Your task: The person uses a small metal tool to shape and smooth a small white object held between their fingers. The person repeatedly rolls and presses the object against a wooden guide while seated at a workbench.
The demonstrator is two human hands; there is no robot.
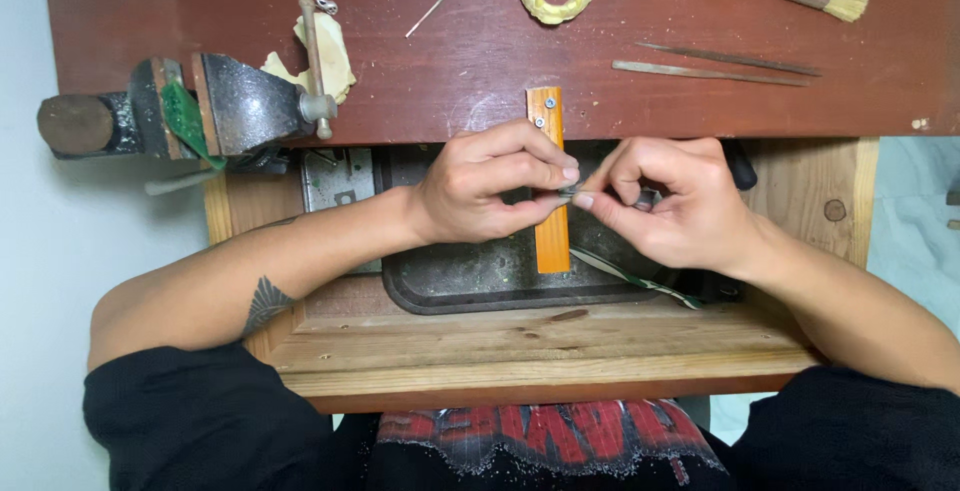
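Both hands, left hand [490,191] and right hand [670,201], pinch a small metal piece [572,191] over the orange bench pin [550,221] at frame centre, steadying it.

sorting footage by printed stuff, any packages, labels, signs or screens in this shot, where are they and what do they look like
No packages, signs or screens in view.
Printed shirt front: bottom centre, below the wooden tray edge; black cloth with large worn red block lettering, seen upside down.
Both hands, left hand and right hand, pinch a small metal piece over the orange wooden peg; none of these bears a label.
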